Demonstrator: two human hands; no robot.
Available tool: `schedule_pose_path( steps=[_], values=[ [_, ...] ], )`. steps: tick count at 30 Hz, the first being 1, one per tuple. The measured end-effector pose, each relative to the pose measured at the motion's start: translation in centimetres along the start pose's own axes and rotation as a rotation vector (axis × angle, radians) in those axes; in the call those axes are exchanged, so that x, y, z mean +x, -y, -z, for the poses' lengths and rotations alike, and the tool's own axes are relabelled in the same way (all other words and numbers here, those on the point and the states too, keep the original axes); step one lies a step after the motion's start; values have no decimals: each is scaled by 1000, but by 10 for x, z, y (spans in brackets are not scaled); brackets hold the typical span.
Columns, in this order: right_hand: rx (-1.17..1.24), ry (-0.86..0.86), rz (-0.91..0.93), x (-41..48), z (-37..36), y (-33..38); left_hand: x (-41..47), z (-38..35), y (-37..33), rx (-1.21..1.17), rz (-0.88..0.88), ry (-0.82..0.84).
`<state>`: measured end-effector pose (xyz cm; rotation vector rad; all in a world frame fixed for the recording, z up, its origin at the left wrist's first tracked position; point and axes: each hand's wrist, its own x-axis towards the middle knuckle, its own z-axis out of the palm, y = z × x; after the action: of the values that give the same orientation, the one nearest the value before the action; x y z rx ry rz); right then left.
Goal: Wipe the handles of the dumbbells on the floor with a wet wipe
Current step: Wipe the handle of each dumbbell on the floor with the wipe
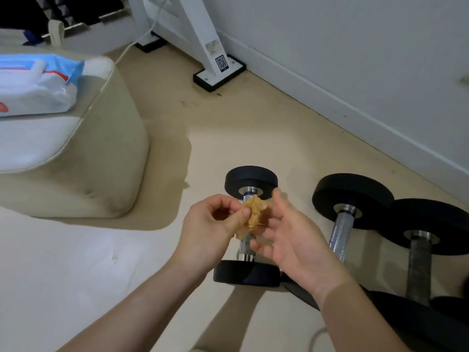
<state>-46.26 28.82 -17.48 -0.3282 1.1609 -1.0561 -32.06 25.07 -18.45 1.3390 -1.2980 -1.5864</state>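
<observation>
Head view: dumbbells point(338, 237) lie on beige floor point(253, 128) near white wall point(355, 47).

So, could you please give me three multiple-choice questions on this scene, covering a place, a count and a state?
1. Where does the pack of wipes lie? A on the cushion; B in a drawer; C on a shelf.
2. How many dumbbell handles show? A one; B three; C five.
3. How is the wipe? A spread flat; B inside the pack; C crumpled, pinched by the left hand.
Answers: 1 A, it rests on the cushion at left; 2 B, three bars show; 3 C, thumb and finger pinch the wad.
</observation>
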Motion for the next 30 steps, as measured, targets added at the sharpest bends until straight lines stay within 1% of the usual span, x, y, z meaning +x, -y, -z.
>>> schedule_pose_path(
  steps=[2,3,5,7,8,9,11,13,14,15,16,18,20,21,22,24,28,30],
  values=[
    [-229,-93,133,-1,-1,1,2,1,-2,-22,24,13],
    [-264,-148,168,-1,-1,2,3,2,-3,-42,43,25],
    [-199,-223,157,-1,3,7,5,6,-6,-131,100,78],
    [-92,-244,84,-2,10,14,6,12,-7,-217,165,150],
    [-58,-235,43,-3,14,16,6,16,-8,-206,188,186],
    [-34,-216,5,-3,18,18,7,19,-7,-155,199,224],
    [1,-182,-47,-4,23,19,9,22,-5,41,190,279],
    [37,-179,-60,-4,24,20,12,25,-3,245,146,296],
    [32,-176,-43,-4,25,21,12,26,-3,293,131,319],
    [1,-163,-16,-5,25,21,13,28,-3,273,122,363],
    [-51,-136,17,-5,25,22,13,29,-4,185,138,417],
    [-158,-62,79,-6,24,23,13,25,-4,-18,246,499],
    [-228,-30,125,-7,20,25,12,16,-3,-128,384,533],
    [-257,-33,150,-7,19,27,12,12,-2,-178,416,530],
    [-283,-45,175,-7,18,27,11,9,-1,-209,400,513],
    [-331,-83,208,-6,19,27,12,8,1,-246,331,427],
    [-333,-145,238,-5,23,20,13,4,7,-421,390,314],
    [-343,-216,266,-5,22,15,12,-2,7,-422,328,256]
  ],
)
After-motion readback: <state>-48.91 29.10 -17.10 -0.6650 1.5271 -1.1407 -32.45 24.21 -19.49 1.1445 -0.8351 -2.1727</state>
